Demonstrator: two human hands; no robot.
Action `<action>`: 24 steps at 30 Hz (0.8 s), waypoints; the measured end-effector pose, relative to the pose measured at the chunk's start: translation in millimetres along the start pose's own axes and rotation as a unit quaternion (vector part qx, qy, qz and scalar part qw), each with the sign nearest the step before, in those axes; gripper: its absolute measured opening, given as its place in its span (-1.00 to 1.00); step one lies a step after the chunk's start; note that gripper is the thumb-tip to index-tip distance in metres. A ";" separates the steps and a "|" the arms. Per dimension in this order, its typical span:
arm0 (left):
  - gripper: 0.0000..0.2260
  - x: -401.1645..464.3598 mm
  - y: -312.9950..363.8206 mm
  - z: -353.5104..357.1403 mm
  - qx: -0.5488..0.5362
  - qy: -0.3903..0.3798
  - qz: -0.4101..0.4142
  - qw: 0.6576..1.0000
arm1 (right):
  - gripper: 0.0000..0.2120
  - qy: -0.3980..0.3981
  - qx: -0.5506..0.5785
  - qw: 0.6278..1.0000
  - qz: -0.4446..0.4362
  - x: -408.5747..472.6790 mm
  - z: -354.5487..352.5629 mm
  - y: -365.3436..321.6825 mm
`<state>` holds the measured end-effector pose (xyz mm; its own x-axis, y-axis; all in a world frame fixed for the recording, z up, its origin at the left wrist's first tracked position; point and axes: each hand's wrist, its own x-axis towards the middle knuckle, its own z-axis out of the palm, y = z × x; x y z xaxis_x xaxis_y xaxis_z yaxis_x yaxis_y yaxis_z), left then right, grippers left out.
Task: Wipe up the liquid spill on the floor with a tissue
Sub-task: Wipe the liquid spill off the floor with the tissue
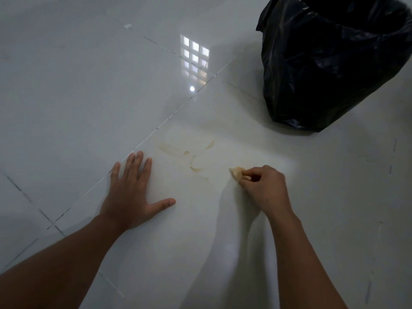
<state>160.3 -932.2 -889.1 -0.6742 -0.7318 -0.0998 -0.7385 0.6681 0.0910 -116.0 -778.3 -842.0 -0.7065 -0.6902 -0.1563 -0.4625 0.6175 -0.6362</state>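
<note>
With the left hand (131, 192) flat on the floor (78, 97), palm down, fingers spread and grasping nothing, it reads as a brace only. Just right of it, and a bit farther away, sits the spill (189, 152): thin tan streaks and smears, no pooled liquid visible, so likely most of the way through the wipe. Right of the streaks, the right hand (265, 186) is clenched, pinching a small wadded tissue (236, 172) at its fingertips; the wad is stained tan and sits at floor level beside the spill's near-right edge. Can't tell whether it's actually touching the tile. Far right, a black bin bag (330, 63) stands open, well apart from the hands.

Risks from here:
- Tissue looks saturated and tiny. Another pass probably smears residue around instead of lifting it.
- Wet paper under a pinch grip may shred and leave bits on the tile.
- Glossy tile plus glare hides thin film, so it's easy to call it done early.
- Left palm is close to the streaks; a wide stroke could drag liquid under it, and a wet brace hand slips.
</note>
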 end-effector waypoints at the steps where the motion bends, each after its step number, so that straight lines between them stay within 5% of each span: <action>1: 0.09 0.2 0.3 0.0 0.000 0.000 0.000 1.000 | -0.74 -0.029 0.004 0.999 -0.018 -3.8 7.3 -8.1; 10: 0.08 -0.2 -0.7 -0.2 0.002 0.006 0.001 1.000 | -0.72 -0.069 -0.013 0.984 -0.165 -1.3 90.9 -72.5; 20: 0.06 -0.4 -1.5 -0.7 0.005 0.002 0.002 1.000 | -0.81 0.109 0.061 0.990 -0.067 55.8 56.5 -59.7; 24: 0.07 0.2 -1.5 0.5 -0.003 0.003 0.000 1.000 | -0.77 0.091 0.039 0.994 -0.043 66.5 45.7 -48.7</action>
<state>161.3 -933.3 -889.7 -0.6735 -0.7331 -0.0942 -0.7391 0.6665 0.0972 -116.0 -871.5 -856.0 -0.7553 -0.6544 0.0359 -0.4870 0.5237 -0.6990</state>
